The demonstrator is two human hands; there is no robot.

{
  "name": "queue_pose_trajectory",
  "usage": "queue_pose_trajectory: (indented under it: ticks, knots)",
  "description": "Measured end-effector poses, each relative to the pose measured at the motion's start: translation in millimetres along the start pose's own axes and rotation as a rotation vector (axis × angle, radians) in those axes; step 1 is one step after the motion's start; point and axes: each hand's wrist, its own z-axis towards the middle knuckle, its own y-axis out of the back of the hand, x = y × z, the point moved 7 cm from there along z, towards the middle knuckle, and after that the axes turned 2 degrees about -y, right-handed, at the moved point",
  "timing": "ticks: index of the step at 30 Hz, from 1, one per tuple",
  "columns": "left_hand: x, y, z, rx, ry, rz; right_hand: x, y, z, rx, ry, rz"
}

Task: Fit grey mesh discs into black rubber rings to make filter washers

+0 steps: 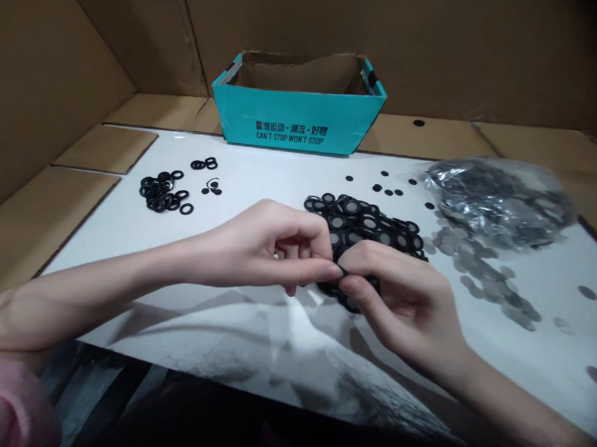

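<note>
My left hand [287,249] and my right hand [405,296] meet over the middle of the white table, both with thumb and forefinger pinched. Between their fingertips is the edge of a small black ring [341,271], mostly hidden by the fingers. Right behind and under my hands lies a heap of black rings with grey mesh discs in their centres [370,222]. To the left sits a smaller pile of open black rings [157,193]. Grey mesh discs [495,287] are strewn in a loose trail to the right of my right hand.
A turquoise cardboard box [294,116], open at the top, stands at the back. A clear plastic bag [500,201] full of dark discs lies at the right. Small black dots [376,187] are scattered behind the heap. Cardboard walls [412,49] enclose the white table [261,171].
</note>
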Motion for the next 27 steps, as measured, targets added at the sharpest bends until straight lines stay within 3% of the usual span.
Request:
queue_pose_trajectory:
  ticks: [10,22,27]
  knots:
    - [0,-2.1,0,-0.028,-0.007,-0.022,-8,-4,-2,0.026,-0.112,0.146]
    - [11,-9.0,-2,0.246,0.176,-0.164,0,-4,-1,-0.005,-0.038,0.095]
    - [14,-8.7,-1,0.092,0.206,-0.29,-1,-1,-4,-0.09,-0.034,-0.016]
